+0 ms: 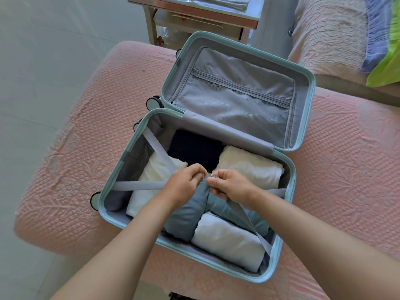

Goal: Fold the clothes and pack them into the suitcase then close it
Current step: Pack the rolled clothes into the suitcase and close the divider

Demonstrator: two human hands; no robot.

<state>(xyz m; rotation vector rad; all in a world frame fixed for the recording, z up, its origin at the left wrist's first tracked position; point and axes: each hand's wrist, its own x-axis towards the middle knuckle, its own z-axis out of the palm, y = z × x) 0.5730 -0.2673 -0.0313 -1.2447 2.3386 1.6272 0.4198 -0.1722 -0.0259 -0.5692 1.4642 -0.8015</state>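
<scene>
Suitcase (101,204): lying open on pink bedspread (65,169), folded clothes (229,241) packed beneath both hands. Left hand (184,185) and right hand (231,187) are each pinching a strap end at the buckle (206,177). Step, likely: strapping down. The next move is calling for clicking the halves together, then swinging over the lid (238,94) lying beyond the hands.

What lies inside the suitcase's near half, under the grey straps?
Folded: a navy piece, white pieces, grey-blue fabric. The left hand and right hand, gripping the straps, cover what lies beneath.
</scene>
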